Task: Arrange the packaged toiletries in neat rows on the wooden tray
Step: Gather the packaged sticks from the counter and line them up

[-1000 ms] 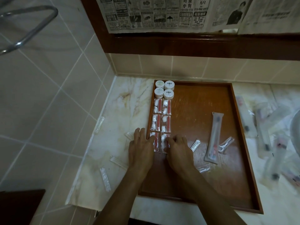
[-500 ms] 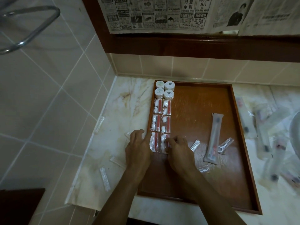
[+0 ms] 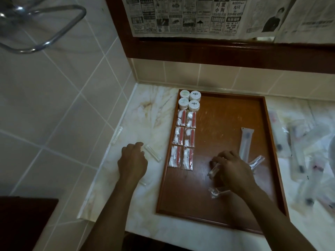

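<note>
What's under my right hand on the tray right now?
The right hand grips a small clear packet whose end pokes out toward the left, above the wooden tray. The lower end of the long toothbrush packet disappears behind the hand; anything else beneath is covered.

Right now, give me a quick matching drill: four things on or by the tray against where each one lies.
Things:
1. round white tubs
2. long toothbrush packet
3. small clear sachet
4. clear tube packet

Places:
A. in the right hand
B. on the marble beside the left hand
C. tray's far left corner
D. tray's right side

Pairs: 1-C, 2-D, 3-A, 4-B
</note>
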